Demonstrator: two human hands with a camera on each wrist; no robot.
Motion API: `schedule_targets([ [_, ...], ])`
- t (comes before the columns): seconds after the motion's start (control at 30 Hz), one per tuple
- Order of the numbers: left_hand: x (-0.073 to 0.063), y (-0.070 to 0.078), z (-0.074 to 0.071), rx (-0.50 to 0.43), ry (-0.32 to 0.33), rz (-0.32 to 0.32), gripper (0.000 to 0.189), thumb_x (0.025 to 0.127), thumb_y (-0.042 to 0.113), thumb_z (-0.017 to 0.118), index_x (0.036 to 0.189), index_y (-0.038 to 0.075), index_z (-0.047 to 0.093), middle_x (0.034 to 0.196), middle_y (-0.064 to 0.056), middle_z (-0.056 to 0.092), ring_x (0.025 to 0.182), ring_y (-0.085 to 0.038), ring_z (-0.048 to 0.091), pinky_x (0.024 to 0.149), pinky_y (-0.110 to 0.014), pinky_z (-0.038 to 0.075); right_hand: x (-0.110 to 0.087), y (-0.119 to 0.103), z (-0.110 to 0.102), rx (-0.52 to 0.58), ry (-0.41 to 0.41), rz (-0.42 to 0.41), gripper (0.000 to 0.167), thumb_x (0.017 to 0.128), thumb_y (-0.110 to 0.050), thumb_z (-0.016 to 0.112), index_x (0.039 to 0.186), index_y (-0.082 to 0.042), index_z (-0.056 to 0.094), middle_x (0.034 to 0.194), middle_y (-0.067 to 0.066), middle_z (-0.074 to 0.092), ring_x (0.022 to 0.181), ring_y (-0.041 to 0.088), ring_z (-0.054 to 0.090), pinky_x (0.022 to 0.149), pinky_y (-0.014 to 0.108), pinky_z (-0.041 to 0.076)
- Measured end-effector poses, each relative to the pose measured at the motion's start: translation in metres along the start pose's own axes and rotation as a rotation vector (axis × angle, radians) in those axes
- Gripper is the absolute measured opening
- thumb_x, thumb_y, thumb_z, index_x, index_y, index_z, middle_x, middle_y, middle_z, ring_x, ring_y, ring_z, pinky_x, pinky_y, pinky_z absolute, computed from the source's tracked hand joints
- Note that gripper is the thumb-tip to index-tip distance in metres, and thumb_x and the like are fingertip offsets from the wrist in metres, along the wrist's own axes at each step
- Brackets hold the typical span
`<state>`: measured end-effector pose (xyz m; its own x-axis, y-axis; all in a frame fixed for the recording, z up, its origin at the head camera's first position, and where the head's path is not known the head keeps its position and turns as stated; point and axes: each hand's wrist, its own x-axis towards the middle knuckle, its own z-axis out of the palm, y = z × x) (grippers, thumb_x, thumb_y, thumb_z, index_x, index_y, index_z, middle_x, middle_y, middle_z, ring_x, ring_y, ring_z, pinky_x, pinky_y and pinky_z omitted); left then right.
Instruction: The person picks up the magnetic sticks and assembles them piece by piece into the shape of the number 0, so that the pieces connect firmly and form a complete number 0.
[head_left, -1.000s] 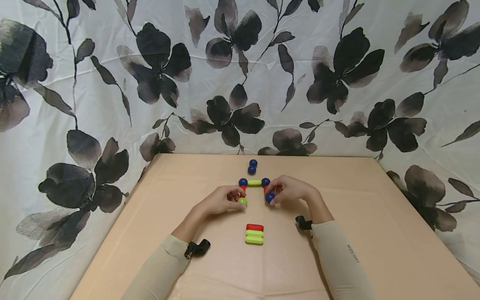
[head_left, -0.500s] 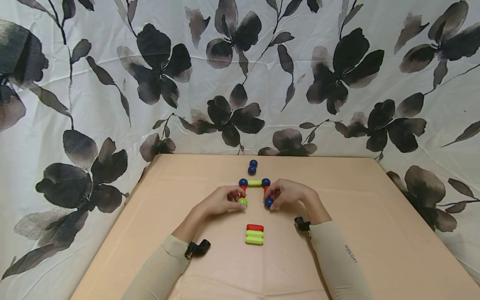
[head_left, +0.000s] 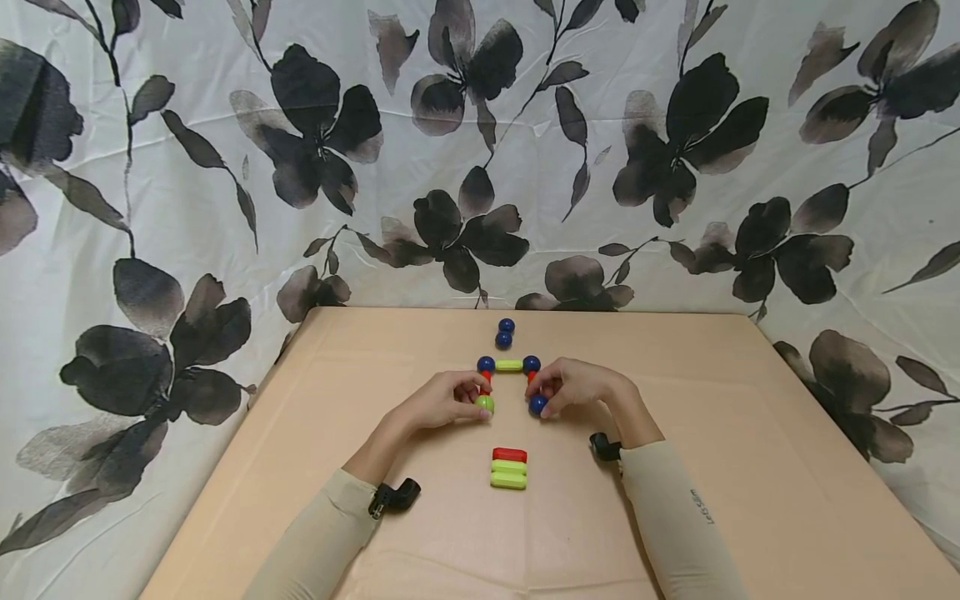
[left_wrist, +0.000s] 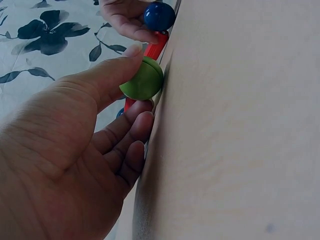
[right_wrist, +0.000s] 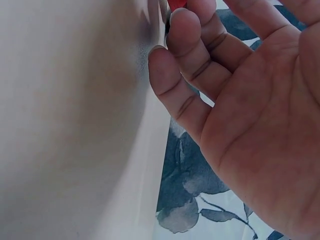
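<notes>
My left hand (head_left: 438, 402) pinches a green ball (head_left: 485, 405) between thumb and fingers at the near end of a red rod (head_left: 487, 377). Opposite it, my right hand (head_left: 588, 390) holds a blue ball (head_left: 537, 405) at the near end of another red rod (head_left: 532, 377). Both red rods run back to blue corner balls, one on the left (head_left: 486, 364) and one on the right (head_left: 532, 364). A yellow-green rod (head_left: 509, 366) spans these two corners. In the right wrist view, the fingers hide most of the work, with a bit of red (right_wrist: 176, 4) showing.
Two loose blue balls (head_left: 505, 339) lie behind the frame. Nearer the person, a red rod (head_left: 510, 454) and two yellow-green rods (head_left: 508, 474) lie side by side. All of it rests on a tan tabletop (head_left: 360, 358), backed by a floral cloth (head_left: 570, 167).
The right hand has moved its blue ball slightly nearer the person, to the end of the right red rod, then stays there. The left hand keeps its place on the green ball.
</notes>
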<state>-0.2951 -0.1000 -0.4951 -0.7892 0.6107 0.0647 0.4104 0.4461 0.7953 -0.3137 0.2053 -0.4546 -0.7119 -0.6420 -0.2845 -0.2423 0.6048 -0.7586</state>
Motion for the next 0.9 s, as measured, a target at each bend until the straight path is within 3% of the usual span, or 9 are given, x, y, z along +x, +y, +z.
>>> schedule_targets([
  [0.2,-0.0003,0.001,-0.0008,-0.003,-0.002,0.0,0.038,0.088,0.029,0.086,0.12,0.014,0.071,0.097,-0.003,0.067,0.089,-0.018,0.061,0.08,-0.029,0.05,-0.0012,-0.0021,-0.0006,-0.002,-0.01,0.008,0.041,0.085,-0.013,0.086,0.124,-0.011,0.074,0.089,0.006,0.06,0.085,0.023,0.054,0.07,0.03,0.043],
  [0.4,0.0001,0.0009,-0.0011,0.006,0.001,0.004,0.038,0.088,0.029,0.086,0.12,0.015,0.071,0.097,-0.001,0.066,0.088,-0.017,0.062,0.08,-0.028,0.05,0.0017,-0.0004,0.001,-0.029,0.001,0.021,0.044,0.088,-0.024,0.085,0.128,-0.013,0.072,0.095,0.005,0.061,0.092,0.023,0.054,0.078,0.033,0.044],
  [0.9,-0.0002,-0.0001,0.0002,0.004,0.005,-0.002,0.036,0.087,0.03,0.086,0.118,0.017,0.071,0.097,-0.002,0.067,0.088,-0.017,0.062,0.08,-0.028,0.051,0.0039,-0.0026,0.0029,-0.034,0.013,0.006,0.038,0.085,-0.016,0.087,0.119,-0.01,0.071,0.097,0.007,0.06,0.092,0.025,0.054,0.08,0.035,0.045],
])
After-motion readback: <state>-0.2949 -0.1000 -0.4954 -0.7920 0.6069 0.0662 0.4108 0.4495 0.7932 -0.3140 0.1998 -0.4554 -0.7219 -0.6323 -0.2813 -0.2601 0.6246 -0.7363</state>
